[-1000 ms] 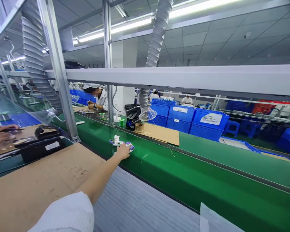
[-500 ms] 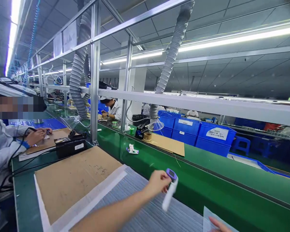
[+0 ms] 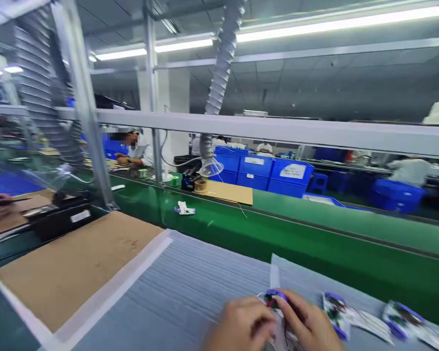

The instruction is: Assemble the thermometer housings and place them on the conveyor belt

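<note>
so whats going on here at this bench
A person at an assembly line bench has both hands on one small white and purple device over a grey ribbed mat. The left hand and right hand close around it from either side. Two similar devices lie to the right on the mat. Another device sits on the green conveyor.

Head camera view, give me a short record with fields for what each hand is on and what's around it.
left hand: on the purple-and-white device, from its left
right hand: on the same device, from its right
surface: grey ribbed mat
to the right: two similar units on the mat
beyond: green conveyor belt, one unit lying on it
left: cardboard sheet
</note>
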Motion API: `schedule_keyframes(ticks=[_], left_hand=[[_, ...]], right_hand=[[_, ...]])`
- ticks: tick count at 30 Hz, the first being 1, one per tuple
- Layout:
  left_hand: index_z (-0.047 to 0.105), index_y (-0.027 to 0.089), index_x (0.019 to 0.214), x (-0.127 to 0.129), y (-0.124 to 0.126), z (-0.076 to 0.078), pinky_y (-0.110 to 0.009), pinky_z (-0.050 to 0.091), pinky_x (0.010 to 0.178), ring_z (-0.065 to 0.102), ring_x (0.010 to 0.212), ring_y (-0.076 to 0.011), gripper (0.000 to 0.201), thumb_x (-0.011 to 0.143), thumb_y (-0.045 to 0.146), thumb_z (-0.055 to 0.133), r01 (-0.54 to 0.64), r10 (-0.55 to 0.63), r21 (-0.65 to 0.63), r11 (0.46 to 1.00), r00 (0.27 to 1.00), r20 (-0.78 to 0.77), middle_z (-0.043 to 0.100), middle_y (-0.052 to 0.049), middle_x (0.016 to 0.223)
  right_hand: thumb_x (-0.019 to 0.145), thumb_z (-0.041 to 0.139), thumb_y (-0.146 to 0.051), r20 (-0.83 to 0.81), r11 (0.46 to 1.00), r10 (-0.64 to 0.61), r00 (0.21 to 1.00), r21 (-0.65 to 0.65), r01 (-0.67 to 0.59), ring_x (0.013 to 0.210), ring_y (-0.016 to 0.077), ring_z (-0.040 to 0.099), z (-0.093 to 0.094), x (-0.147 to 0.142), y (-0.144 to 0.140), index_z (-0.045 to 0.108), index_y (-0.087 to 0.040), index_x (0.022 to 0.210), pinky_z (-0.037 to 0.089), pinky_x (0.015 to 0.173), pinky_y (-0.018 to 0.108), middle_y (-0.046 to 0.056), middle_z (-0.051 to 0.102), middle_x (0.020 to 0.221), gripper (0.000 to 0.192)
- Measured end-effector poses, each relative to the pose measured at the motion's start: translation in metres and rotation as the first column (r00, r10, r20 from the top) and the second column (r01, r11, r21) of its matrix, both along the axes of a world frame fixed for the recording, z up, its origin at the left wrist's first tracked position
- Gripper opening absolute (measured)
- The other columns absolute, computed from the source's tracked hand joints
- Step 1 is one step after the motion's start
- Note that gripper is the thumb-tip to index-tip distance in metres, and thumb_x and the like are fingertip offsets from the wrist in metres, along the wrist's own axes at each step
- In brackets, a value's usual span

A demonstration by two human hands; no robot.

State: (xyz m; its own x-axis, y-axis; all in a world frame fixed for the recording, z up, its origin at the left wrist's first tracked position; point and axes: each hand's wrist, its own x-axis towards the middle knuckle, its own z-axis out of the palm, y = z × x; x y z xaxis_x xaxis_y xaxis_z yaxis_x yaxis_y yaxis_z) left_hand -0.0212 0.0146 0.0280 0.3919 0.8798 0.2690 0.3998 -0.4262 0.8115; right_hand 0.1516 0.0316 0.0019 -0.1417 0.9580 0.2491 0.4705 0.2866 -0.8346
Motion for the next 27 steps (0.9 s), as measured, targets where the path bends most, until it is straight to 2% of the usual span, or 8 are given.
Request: schedule_keyframes(ticks=[4, 7, 9, 11, 14, 20, 23, 27], left_hand=[[0.048, 0.027, 0.125, -0.010, 0.007, 0.016, -0.036, 0.043, 0.089, 0.055, 0.097, -0.0218, 0.065, 0.065, 0.016, 0.070, -0.093, 0.119, -0.213, 0.973, 0.987, 0.109, 0.054, -0.006, 0.120], [0.039, 0.025, 0.131, -0.008, 0.008, 0.011, -0.031, 0.050, 0.071, 0.062, 0.086, -0.0194, 0.070, 0.068, 0.025, 0.071, 0.281, -0.005, -0.597, 0.751, 0.907, 0.420, 0.056, -0.008, 0.118], [0.038, 0.021, 0.130, -0.005, 0.005, 0.004, -0.024, 0.047, 0.059, 0.065, 0.074, -0.0166, 0.066, 0.073, 0.031, 0.069, 0.437, 0.017, -0.663, 0.607, 0.828, 0.561, 0.064, -0.008, 0.103], [0.038, 0.020, 0.129, -0.003, 0.002, -0.003, -0.020, 0.045, 0.056, 0.065, 0.068, -0.0137, 0.070, 0.070, 0.030, 0.074, 0.448, 0.044, -0.679, 0.581, 0.816, 0.576, 0.066, -0.006, 0.094], [0.040, 0.025, 0.127, -0.001, -0.001, -0.010, -0.020, 0.046, 0.057, 0.064, 0.070, -0.0132, 0.074, 0.066, 0.037, 0.078, 0.416, 0.006, -0.634, 0.652, 0.833, 0.552, 0.064, -0.005, 0.100], [0.055, 0.025, 0.105, 0.003, -0.013, -0.020, -0.023, 0.050, 0.059, 0.062, 0.068, -0.0146, 0.031, 0.083, 0.046, 0.057, 0.072, 0.032, -0.310, 0.948, 0.947, 0.320, 0.064, -0.001, 0.090], [0.060, 0.025, 0.101, 0.003, -0.020, -0.020, -0.026, 0.048, 0.082, 0.062, 0.092, -0.0203, 0.023, 0.081, 0.038, 0.060, -0.067, 0.097, -0.131, 0.989, 0.967, 0.236, 0.067, -0.002, 0.097], [0.064, 0.026, 0.095, 0.004, -0.024, -0.018, -0.025, 0.048, 0.083, 0.062, 0.095, -0.0209, 0.019, 0.078, 0.035, 0.062, -0.128, 0.159, -0.136, 0.982, 0.956, 0.247, 0.069, -0.001, 0.099]], right_hand=[[0.090, 0.038, -0.055, -0.091, 0.994, 0.085, 0.992, -0.063, -0.091, 0.052, 0.0150, 0.057, 0.020, 0.000, -0.007, 0.065, -0.016, 0.098, 0.043, 0.050, 0.021, 0.001, 0.061, 0.058, 0.048], [0.093, 0.044, -0.040, -0.158, 0.975, 0.222, 0.962, 0.037, -0.219, 0.077, 0.0163, 0.064, 0.036, 0.001, -0.012, 0.064, -0.020, 0.106, 0.050, 0.070, 0.024, 0.004, 0.068, 0.084, 0.032], [0.091, 0.049, -0.029, -0.120, 0.942, 0.329, 0.937, 0.108, -0.317, 0.100, 0.0173, 0.060, 0.045, 0.005, -0.016, 0.065, -0.024, 0.106, 0.046, 0.088, 0.028, 0.005, 0.065, 0.106, 0.023], [0.086, 0.058, -0.024, -0.066, 0.920, 0.384, 0.921, 0.109, -0.376, 0.109, 0.0186, 0.057, 0.052, 0.010, -0.021, 0.067, -0.025, 0.104, 0.042, 0.095, 0.032, 0.005, 0.062, 0.115, 0.020], [0.080, 0.068, -0.022, -0.045, 0.941, 0.324, 0.945, 0.122, -0.317, 0.102, 0.0190, 0.060, 0.052, 0.012, -0.027, 0.067, -0.022, 0.092, 0.046, 0.089, 0.031, 0.006, 0.065, 0.108, 0.013], [0.083, 0.064, -0.015, 0.067, 0.939, 0.246, 0.967, 0.231, -0.255, 0.092, 0.0153, 0.060, 0.043, 0.008, -0.035, 0.061, -0.020, 0.093, 0.047, 0.080, 0.024, 0.005, 0.063, 0.099, 0.011], [0.083, 0.065, -0.016, 0.143, 0.932, 0.185, 0.972, 0.289, -0.220, 0.089, 0.0163, 0.059, 0.039, 0.008, -0.039, 0.059, -0.020, 0.108, 0.049, 0.077, 0.024, 0.005, 0.063, 0.095, 0.026], [0.088, 0.058, -0.019, 0.213, 0.843, 0.140, 0.967, 0.486, -0.229, 0.090, 0.0170, 0.061, 0.032, 0.009, -0.041, 0.060, -0.019, 0.112, 0.050, 0.081, 0.027, 0.007, 0.065, 0.100, 0.024]])
